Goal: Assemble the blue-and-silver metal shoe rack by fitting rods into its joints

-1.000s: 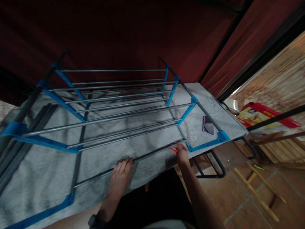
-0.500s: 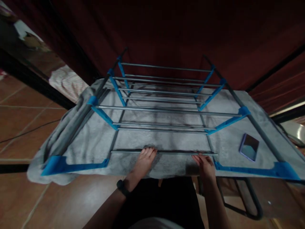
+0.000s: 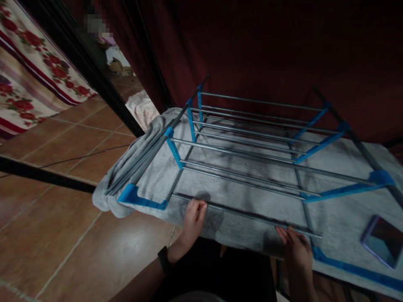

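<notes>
pinching the metal rod [image 3: 242, 214] over the gray cloth [image 3: 220, 191], at the near side of the rack [image 3: 319, 147], left hand [image 3: 193, 218] and right hand [image 3: 296, 247] well apart, i'd judge even, light pressure keeps it level.

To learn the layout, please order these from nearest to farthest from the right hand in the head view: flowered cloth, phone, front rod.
From the right hand:
1. Front rod, at its fingertips.
2. Phone, to the right, on gray blanket.
3. Flowered cloth, far off at upper left.
</notes>
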Available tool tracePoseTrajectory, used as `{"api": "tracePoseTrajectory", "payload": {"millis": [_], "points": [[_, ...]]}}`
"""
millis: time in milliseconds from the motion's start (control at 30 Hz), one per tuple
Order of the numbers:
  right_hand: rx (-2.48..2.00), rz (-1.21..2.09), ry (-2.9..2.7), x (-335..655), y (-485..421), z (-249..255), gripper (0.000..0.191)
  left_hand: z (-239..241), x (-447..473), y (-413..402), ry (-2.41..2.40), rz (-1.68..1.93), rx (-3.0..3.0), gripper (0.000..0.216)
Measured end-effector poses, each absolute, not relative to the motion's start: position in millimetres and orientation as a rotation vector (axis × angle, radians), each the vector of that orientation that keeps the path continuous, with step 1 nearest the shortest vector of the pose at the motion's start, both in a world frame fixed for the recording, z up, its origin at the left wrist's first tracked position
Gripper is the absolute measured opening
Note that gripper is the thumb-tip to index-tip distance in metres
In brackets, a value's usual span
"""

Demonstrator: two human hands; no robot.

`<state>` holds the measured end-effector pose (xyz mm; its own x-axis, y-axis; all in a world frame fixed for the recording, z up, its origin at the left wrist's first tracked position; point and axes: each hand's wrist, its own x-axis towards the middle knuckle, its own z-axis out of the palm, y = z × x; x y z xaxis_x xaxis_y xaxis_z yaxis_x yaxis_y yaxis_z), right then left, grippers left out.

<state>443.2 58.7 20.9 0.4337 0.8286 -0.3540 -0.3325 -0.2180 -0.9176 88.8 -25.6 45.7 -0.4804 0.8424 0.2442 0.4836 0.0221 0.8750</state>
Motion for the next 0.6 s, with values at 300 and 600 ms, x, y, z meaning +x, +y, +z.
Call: {"api": "tracePoseTrajectory", "payload": {"millis": [300, 600], "points": [[-1.333, 1.163, -0.529, 438, 58, 32, 0.043, 59, 81, -28, 1.413, 1.646, 0.052, 0.05], [-1.291, 1.141, -0.61, 433, 59, 42, 0.045, 58, 74, 2, 1.309, 1.701, -0.117, 0.035]]}}
